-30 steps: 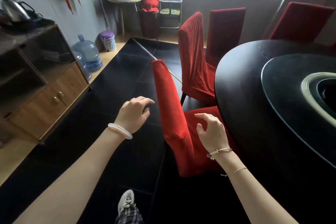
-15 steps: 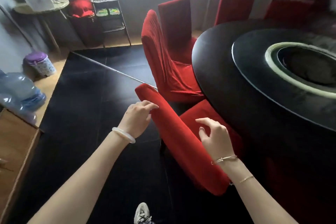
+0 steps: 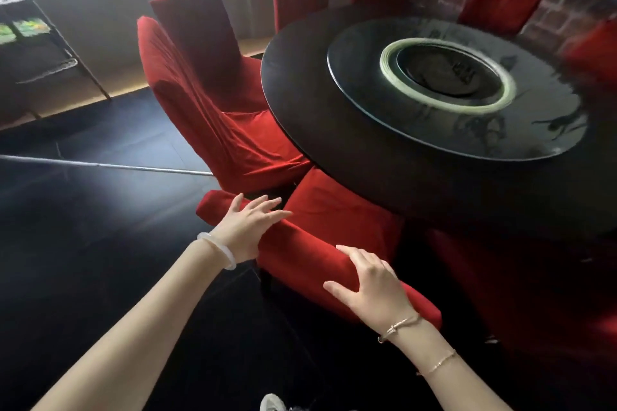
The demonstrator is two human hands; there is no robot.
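The left hand (image 3: 248, 227) lies flat on the top edge of the red chair (image 3: 300, 257), fingers straight and pointing toward the seat. The right hand (image 3: 372, 287) rests further along the same edge, fingers loosely stretched and thumb on the near side. Neither hand clasps the chair. It stands against the round black table (image 3: 300, 110), just beside another red chair (image 3: 200, 100).
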